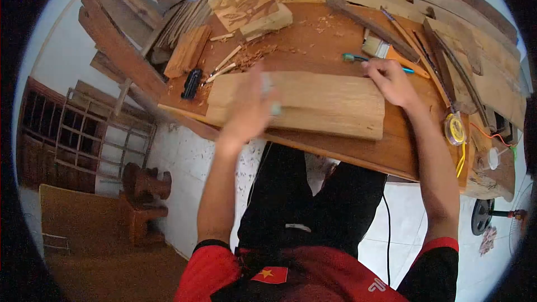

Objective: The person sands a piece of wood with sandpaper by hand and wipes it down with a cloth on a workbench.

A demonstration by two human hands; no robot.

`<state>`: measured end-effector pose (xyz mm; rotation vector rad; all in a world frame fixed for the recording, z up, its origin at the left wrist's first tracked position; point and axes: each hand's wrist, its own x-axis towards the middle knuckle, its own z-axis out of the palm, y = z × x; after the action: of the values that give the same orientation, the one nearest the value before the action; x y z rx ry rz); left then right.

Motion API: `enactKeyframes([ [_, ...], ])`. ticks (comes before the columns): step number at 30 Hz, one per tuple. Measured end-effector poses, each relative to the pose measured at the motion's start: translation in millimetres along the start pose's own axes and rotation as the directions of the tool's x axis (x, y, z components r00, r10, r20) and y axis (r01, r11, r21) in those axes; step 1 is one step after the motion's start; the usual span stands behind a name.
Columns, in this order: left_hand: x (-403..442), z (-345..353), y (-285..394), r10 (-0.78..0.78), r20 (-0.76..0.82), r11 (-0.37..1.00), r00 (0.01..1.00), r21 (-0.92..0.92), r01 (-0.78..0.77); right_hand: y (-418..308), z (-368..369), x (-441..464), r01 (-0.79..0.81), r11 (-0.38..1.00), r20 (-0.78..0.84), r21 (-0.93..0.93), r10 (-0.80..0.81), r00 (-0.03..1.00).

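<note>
A pale wooden board [330, 103] lies lengthwise along the near edge of the workbench, its top face up. Over the board's left part is my left hand [249, 112], smeared by motion. A pale grey-green piece [271, 92], perhaps sandpaper, shows beside its thumb and seems to be held against the wood. My right hand [391, 83] is at the board's far right corner with curled fingers that appear to grip its edge. Just behind those fingers lies a teal-and-blue brush [413, 70], partly hidden by the hand. A wide paintbrush [377, 47] with an orange handle rests farther back.
Wood blocks [190, 50], a dark clamp-like tool [192, 84], thin chisels [222, 70] and wood shavings [254, 59] lie at the left and back of the workbench [313, 33]. On the right are a yellow tape measure [455, 128] and long planks [481, 72].
</note>
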<state>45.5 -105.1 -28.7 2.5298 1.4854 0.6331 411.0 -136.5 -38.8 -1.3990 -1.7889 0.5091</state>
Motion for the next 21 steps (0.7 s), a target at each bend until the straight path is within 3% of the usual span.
enactKeyframes([
  [2, 7, -26, -31, -0.184, 0.024, 0.971, 0.983, 0.162, 0.178, 6, -3, 3, 0.003, 1.0, 0.026, -0.019, -0.002, 1.0],
  [5, 17, -7, -57, -0.198, -0.053, 0.935, 0.979, 0.288, 0.205, 0, -1, 1, 0.0, 1.0, 0.029, -0.024, 0.001, 1.0],
  [7, 26, -3, -16, -0.035, 0.228, 0.824, 0.973, 0.558, -0.101, -7, -4, 1, -0.024, 0.999, 0.035, -0.032, 0.025, 0.999],
  [9, 31, 51, 26, 0.109, -0.04, 0.967, 0.993, 0.236, -0.097, -7, -3, 0, -0.04, 0.998, 0.026, -0.038, 0.041, 0.999],
  [10, 32, 20, 92, 0.032, 0.085, 0.996, 0.996, -0.091, -0.025, -3, -2, 0, -0.016, 0.999, 0.017, -0.042, 0.017, 1.0],
  [12, 30, 22, 152, 0.266, 0.272, 0.956, 0.925, 0.05, -0.29, 2, -1, 0, 0.025, 0.999, 0.0, -0.048, -0.025, 1.0],
  [15, 18, 78, 172, 0.347, -0.03, 0.937, 0.937, 0.045, -0.345, 12, -5, 1, -0.005, 0.997, 0.028, -0.08, 0.007, 1.0],
  [18, 15, 73, 132, 0.386, -0.039, 0.921, 0.922, 0.072, -0.383, 6, -7, 2, 0.026, 0.998, 0.013, -0.051, -0.026, 1.0],
  [21, 7, 34, 63, 0.146, 0.004, 0.98, 0.989, -0.134, -0.145, 11, -1, 1, -0.003, 0.999, 0.01, -0.053, 0.004, 1.0],
])
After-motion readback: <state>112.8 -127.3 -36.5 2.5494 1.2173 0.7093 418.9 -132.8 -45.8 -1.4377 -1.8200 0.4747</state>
